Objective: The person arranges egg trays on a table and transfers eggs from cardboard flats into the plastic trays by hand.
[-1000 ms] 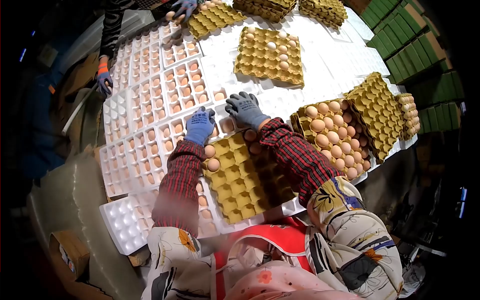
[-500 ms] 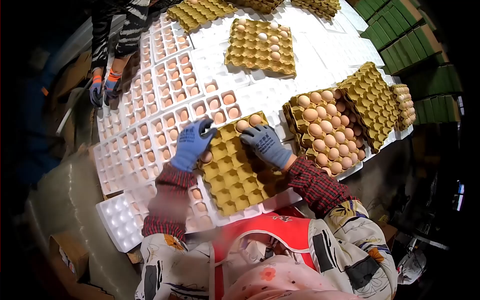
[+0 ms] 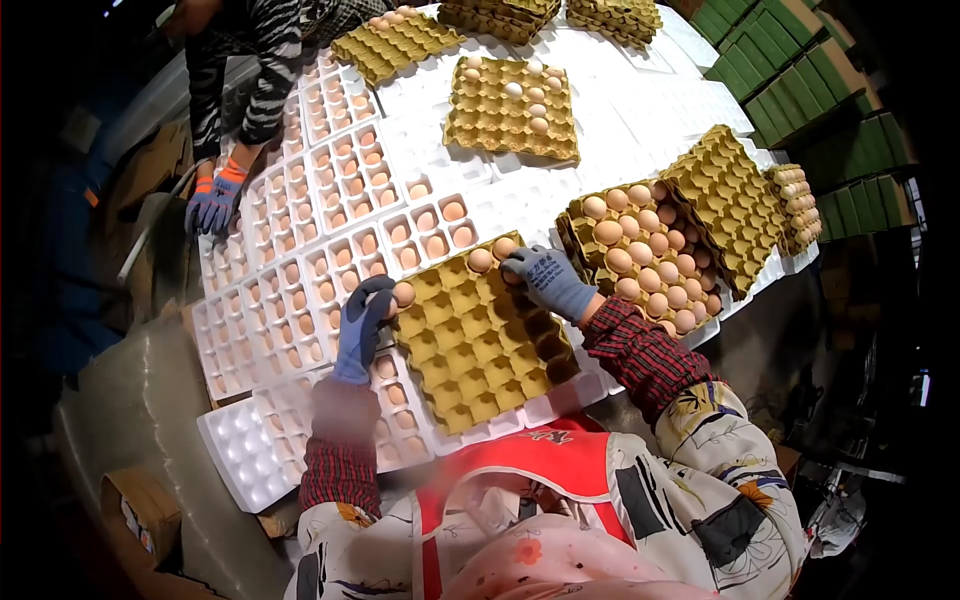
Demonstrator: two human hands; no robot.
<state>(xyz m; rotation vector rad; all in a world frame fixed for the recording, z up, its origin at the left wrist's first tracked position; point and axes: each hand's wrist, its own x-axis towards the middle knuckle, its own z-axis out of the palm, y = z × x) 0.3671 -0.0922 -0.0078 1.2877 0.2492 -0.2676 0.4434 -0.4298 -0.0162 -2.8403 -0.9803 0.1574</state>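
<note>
My left hand [image 3: 362,328], in a blue-grey glove, curls its fingers and thumb around an egg [image 3: 403,294] at the far left corner of a yellow-brown pulp egg tray [image 3: 462,348]. My right hand [image 3: 550,282], gloved alike, has its fingertips closed on an egg, mostly hidden by the glove, over the tray's far right part. Two brown eggs [image 3: 480,260] sit in the tray's far row; most of its other cups hold nothing. To the left and beyond lie white foam trays [image 3: 325,245] with brown eggs in their pockets.
A full pulp tray of eggs [image 3: 640,255] stands at my right, with a bare pulp tray [image 3: 728,205] leaning beside it. Farther off is a partly filled pulp tray [image 3: 515,105]. Green cartons [image 3: 800,90] are stacked at right. Another person's gloved hands [image 3: 215,205] work at the left edge.
My left hand has drawn back toward the tray's left edge, uncovering its far corner. My right hand has shifted slightly right. The other person's hands have come together, and the view has tilted slightly.
</note>
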